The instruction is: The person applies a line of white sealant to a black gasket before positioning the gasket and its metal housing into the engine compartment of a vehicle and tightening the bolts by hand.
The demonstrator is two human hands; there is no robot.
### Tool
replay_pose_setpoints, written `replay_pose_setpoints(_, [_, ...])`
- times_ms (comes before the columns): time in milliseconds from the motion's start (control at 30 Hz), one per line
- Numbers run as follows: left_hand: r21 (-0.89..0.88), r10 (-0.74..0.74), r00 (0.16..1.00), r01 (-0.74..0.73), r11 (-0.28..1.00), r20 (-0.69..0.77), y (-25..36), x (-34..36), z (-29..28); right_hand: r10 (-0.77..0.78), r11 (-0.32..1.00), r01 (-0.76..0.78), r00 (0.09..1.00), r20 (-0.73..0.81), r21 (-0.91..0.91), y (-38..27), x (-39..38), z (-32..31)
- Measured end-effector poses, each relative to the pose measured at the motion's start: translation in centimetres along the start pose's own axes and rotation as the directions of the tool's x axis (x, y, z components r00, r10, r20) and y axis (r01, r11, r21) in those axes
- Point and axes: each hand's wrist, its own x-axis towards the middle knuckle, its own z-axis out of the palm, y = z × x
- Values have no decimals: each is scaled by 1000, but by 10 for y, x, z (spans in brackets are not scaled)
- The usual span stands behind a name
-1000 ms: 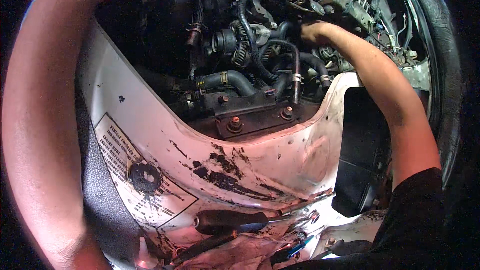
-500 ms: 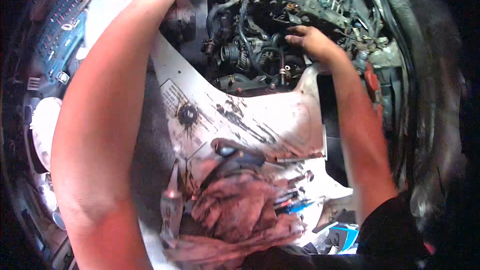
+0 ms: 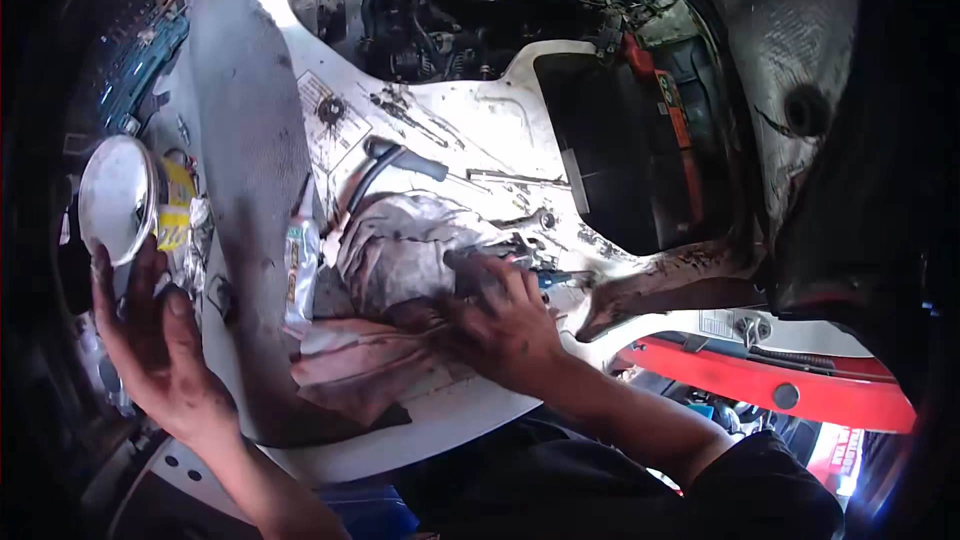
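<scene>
My left hand [image 3: 165, 365] is at the left with its fingers spread, the fingertips close beside a round can [image 3: 118, 198] with a pale, shiny top. I cannot make out whether they touch it. At the centre my right hand [image 3: 505, 325], grimy with grease, rests over a crumpled dirty rag [image 3: 405, 245], its fingers bent into the cloth. A second, pinkish rag [image 3: 360, 365] lies just nearer. Left of the rags is a silver tube with a pointed nozzle [image 3: 301, 270]. A dark-handled tool [image 3: 405, 162] lies beyond the cloth.
The white, grease-stained body panel [image 3: 470, 125] fronts an open engine bay [image 3: 440, 25]. A grey mat [image 3: 245, 140] covers the left side. A teal tool case [image 3: 145, 65] is far left, a yellow container [image 3: 178, 205] behind the can. A red panel [image 3: 770, 375] runs at lower right.
Both hands have come back out of the engine bay: the left down beside the can, the right onto the rag. The view has shifted toward the near edge.
</scene>
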Motion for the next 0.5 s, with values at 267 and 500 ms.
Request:
replay_pose_setpoints(267, [295, 43, 893, -193, 936, 447, 27, -91, 27, 73, 872, 179, 873, -482, 455, -11, -1, -12])
replay_pose_setpoints(500, [-103, 171, 969, -155, 982, 175, 48, -95, 110, 265, 232, 9, 962, -72, 973, -20, 26, -43])
